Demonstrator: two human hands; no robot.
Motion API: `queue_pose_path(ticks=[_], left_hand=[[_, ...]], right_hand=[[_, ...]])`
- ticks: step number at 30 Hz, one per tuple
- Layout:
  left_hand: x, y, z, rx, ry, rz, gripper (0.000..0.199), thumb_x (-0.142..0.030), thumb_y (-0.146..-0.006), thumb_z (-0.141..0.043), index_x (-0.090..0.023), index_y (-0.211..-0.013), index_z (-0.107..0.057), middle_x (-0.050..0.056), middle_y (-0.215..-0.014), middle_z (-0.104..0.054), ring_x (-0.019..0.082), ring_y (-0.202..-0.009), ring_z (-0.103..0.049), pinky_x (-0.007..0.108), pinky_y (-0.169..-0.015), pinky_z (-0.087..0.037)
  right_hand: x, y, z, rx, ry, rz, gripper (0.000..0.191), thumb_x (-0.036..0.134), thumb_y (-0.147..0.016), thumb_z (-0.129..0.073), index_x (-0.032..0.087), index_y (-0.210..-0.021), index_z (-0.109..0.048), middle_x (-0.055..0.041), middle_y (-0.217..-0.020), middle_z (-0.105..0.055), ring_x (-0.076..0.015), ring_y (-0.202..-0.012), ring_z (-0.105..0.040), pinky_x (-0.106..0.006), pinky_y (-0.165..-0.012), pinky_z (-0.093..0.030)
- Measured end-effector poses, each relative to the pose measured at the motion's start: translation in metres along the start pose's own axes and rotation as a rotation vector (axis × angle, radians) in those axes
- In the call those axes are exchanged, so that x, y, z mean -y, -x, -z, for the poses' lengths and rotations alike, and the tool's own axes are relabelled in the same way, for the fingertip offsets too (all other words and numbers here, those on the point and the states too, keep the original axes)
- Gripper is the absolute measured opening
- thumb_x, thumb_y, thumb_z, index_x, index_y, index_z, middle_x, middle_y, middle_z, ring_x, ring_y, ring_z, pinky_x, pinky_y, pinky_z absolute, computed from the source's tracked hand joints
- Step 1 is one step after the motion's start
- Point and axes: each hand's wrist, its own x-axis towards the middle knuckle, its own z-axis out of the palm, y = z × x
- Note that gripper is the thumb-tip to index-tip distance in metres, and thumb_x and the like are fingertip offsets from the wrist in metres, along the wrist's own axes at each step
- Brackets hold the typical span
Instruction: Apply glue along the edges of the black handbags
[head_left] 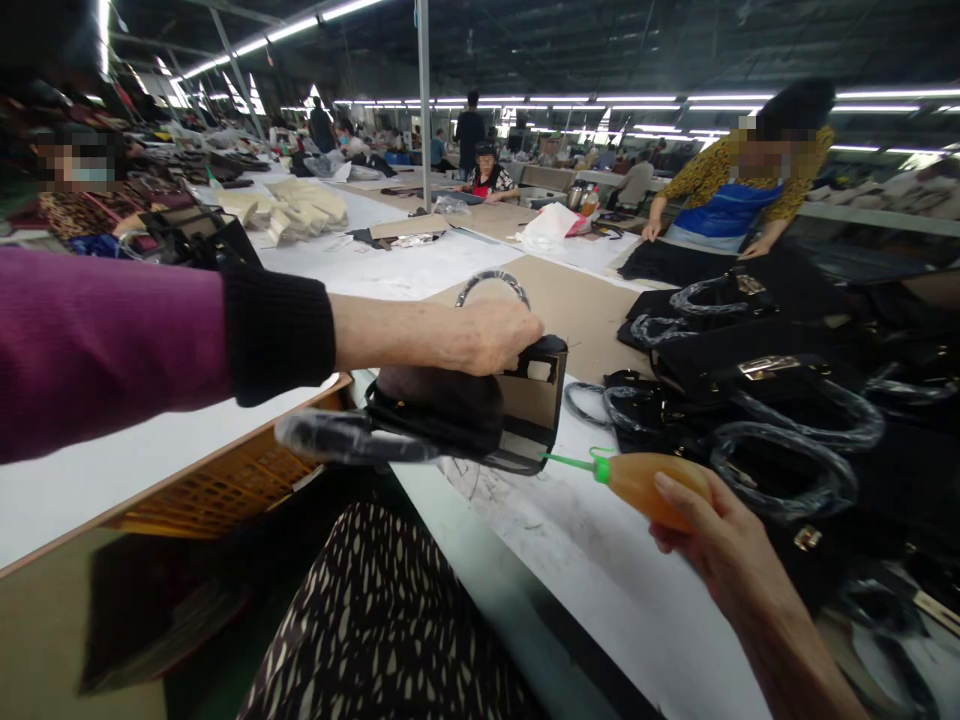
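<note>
My left hand (499, 335) is closed on the upper edge of a dark handbag (442, 410) that lies tilted at the table's edge. One plastic-wrapped handle (352, 440) sticks out toward the left; another handle loop (491, 285) rises behind my hand. The bag's right end shows a tan panel with dark borders. In my right hand (705, 515) is a squeeze bottle (649, 485) of amber liquid, held on its side with my fingers around it. Its thin green nozzle points left, with the tip at the bag's lower right edge; whether it touches, I cannot tell.
Black handbags (765, 370) with wrapped handles are piled at the right. An orange plastic crate (217, 480) sits below the table edge at left. Across the table, a co-worker in a blue apron (727, 215) handles dark material. Pale pieces (292, 210) lie farther back.
</note>
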Motion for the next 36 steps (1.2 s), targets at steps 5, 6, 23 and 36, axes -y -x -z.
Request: queue_pose_path(ticks=[5,6,23,36], left_hand=[[-0.010,0.023,-0.019,-0.054,-0.086,-0.009,0.017,-0.022,-0.080,-0.052,-0.011,-0.093,-0.053,0.009,-0.084,-0.062,0.019,-0.073,-0.057,0.028,-0.064,-0.041],[-0.013,0.026,-0.027,-0.054,-0.094,-0.009,0.015,-0.021,-0.081,-0.051,-0.011,-0.093,-0.052,0.009,-0.085,-0.062,0.019,-0.073,-0.057,0.029,-0.064,-0.042],[-0.031,0.049,-0.074,-0.134,-0.148,-0.026,0.019,-0.018,-0.078,-0.056,-0.014,-0.096,-0.050,0.008,-0.093,-0.056,0.024,-0.086,-0.052,0.035,-0.073,-0.043],[-0.033,0.059,-0.076,-0.111,-0.077,-0.025,0.026,-0.020,-0.079,-0.056,-0.014,-0.103,-0.049,0.008,-0.097,-0.056,0.024,-0.090,-0.050,0.037,-0.078,-0.043]], right_hand=[[-0.007,-0.010,-0.012,-0.009,-0.048,0.018,0.047,0.049,-0.068,-0.070,0.018,-0.100,-0.057,-0.0027,-0.077,-0.059,-0.0155,-0.054,-0.052,-0.026,-0.045,-0.044],[-0.007,-0.011,-0.014,-0.011,-0.038,0.019,0.047,0.049,-0.068,-0.070,0.017,-0.100,-0.056,-0.0025,-0.075,-0.059,-0.0158,-0.054,-0.052,-0.027,-0.045,-0.044],[0.004,-0.033,-0.042,-0.072,0.319,0.146,0.052,0.049,-0.075,-0.063,0.016,-0.112,-0.047,-0.0039,-0.085,-0.059,-0.0163,-0.054,-0.057,-0.028,-0.046,-0.047],[-0.010,-0.042,-0.043,-0.036,0.287,0.087,0.047,0.048,-0.074,-0.064,0.017,-0.106,-0.052,-0.0043,-0.083,-0.060,-0.0178,-0.054,-0.058,-0.028,-0.045,-0.047]])
